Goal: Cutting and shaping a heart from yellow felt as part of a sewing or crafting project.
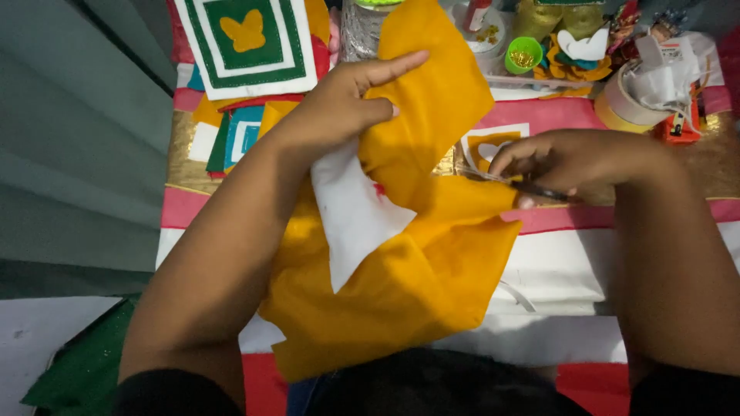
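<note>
A large sheet of yellow-orange felt [420, 270] lies crumpled across my lap and the table edge, its top flap lifted. My left hand [347, 104] grips that flap together with a white piece of felt [351, 212] that hangs below my wrist. My right hand [574, 158] is closed on a pair of scissors [532, 187], whose dark blades meet the felt's right edge.
A green and white felt square with a yellow butterfly [247, 42] lies at the back left, over smaller felt squares [235, 135]. At the back right sit a tape roll [628, 104], a small green cup [523, 54] and felt flowers [574, 58]. Green felt [85, 362] lies bottom left.
</note>
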